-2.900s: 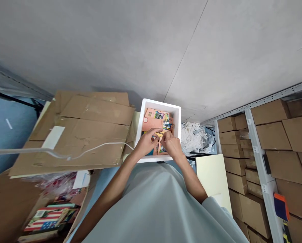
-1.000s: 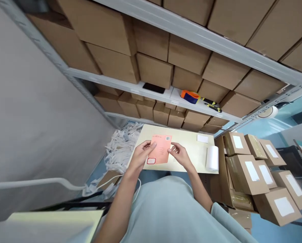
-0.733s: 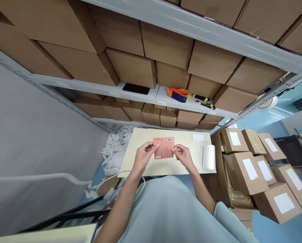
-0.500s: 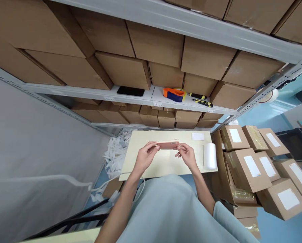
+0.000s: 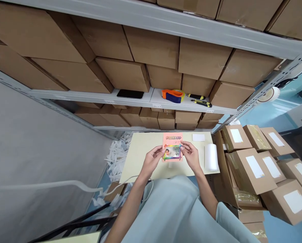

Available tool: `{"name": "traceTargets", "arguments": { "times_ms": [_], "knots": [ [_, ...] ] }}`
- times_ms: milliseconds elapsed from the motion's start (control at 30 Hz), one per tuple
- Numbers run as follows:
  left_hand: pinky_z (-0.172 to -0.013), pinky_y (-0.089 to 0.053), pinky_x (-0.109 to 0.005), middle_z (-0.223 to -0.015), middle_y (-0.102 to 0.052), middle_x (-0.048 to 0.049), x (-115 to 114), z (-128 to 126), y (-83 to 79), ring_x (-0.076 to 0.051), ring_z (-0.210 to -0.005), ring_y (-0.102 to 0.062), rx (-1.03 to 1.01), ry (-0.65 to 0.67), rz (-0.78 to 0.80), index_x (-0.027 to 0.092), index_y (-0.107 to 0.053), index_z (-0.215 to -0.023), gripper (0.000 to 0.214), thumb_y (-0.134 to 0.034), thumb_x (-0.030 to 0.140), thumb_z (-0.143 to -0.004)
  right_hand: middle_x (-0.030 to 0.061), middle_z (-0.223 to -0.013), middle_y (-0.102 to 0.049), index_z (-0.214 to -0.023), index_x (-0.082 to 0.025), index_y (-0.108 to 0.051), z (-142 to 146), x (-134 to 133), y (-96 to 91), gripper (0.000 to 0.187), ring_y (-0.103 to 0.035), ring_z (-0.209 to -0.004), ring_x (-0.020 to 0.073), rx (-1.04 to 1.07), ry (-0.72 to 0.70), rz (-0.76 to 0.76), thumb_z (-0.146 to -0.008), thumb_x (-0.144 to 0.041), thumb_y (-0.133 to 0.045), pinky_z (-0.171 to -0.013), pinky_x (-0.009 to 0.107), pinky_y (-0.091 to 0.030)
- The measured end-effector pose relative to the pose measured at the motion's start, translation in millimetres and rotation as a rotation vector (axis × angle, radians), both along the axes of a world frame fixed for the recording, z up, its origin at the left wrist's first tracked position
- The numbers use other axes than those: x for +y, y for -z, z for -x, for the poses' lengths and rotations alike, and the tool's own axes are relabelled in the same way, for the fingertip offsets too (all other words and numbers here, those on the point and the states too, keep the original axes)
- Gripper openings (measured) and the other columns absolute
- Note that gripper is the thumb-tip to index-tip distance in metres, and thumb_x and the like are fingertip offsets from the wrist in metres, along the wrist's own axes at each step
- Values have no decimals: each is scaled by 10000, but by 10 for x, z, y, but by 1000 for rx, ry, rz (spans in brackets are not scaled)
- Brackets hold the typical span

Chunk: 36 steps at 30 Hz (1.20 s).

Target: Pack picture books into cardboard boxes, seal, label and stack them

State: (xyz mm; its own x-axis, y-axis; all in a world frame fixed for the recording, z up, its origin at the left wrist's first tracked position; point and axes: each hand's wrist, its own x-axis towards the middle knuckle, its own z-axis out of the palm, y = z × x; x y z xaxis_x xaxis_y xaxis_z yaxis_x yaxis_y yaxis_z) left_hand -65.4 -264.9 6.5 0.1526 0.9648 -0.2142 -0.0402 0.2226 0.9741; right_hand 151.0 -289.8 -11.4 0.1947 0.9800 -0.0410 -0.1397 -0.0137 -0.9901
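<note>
- Salmon-pink paper forms a thin, rectangular booklet (image 5: 172,138), held over the pale tabletop (image 5: 137,152) with its cover facing the wearer; a rainbow-bordered picture sits under a line of lettering.
- The left hand (image 5: 152,161) pinches the booklet's left edge, thumb at the front.
- The right hand (image 5: 191,157) grips the opposite edge between thumb and fingers.
- A smooth white cylindrical roll (image 5: 211,157) lies on the tabletop near the right hand, with a flat white rectangular slip (image 5: 198,137) just beyond it.
- Behind, grey metal shelving (image 5: 95,97) carries matte brown cardboard boxes (image 5: 154,45).
- Along its ledge rest a flat black slab (image 5: 130,93), a chunky orange-and-blue tool (image 5: 173,96) and slender yellow-and-black cutters (image 5: 201,103).
- Crumpled white strips (image 5: 118,155) heap loosely left of the tabletop, near a smooth grey wall (image 5: 39,141).
- Taped cartons (image 5: 249,158) with white labels stack at the right.
</note>
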Motion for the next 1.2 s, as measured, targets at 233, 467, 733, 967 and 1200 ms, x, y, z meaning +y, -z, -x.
{"name": "traceTargets", "arguments": {
  "times_ms": [233,467,733,967,1200],
  "knots": [
    [-947,-634,-400,-1057,-833,-116,-13,-64,-42,-294,-1033,-783,25,0,-35,199,-818,-1038,562,-869,701,-791,126,-1193,-848,-1188,-243,-777,-55,35,6,481,-820,-1098,293,-24,-21,-10,-892,-620,-825,-904,398,-687],
    [-936,-649,-424,-1029,-839,-118,17,-109,-70,-311,-1024,-795,9,-49,-40,193,-826,-1070,612,-876,728,-776,141,-1271,-822,-1175,-243,-768,-38,129,13,425,-807,-1131,287,-79,-6,-37,-925,-585,-793,-905,378,-673],
    [-1017,-590,-417,-1177,-790,-102,64,140,-104,-296,-1164,-725,247,-100,-281,259,-877,-1035,361,-824,572,-864,81,-1140,-837,-1234,-269,-806,27,88,-133,311,-782,-1132,275,-142,-50,-124,-955,-401,-776,-1087,466,-611],
    [-936,-611,-350,-1112,-772,-87,81,242,-53,-239,-1059,-728,249,-114,-354,273,-900,-1059,298,-701,462,-944,74,-1053,-715,-897,-294,-878,117,72,-95,169,-715,-1044,236,-234,-11,-215,-939,-309,-715,-931,382,-612],
    [-962,-636,-359,-1102,-823,-102,50,282,-24,-238,-1072,-764,190,-159,-449,228,-882,-1002,284,-704,449,-981,98,-1114,-767,-1007,-261,-864,177,20,-107,207,-732,-1084,239,-181,-14,-248,-999,-421,-733,-936,364,-633]
  ]
}}
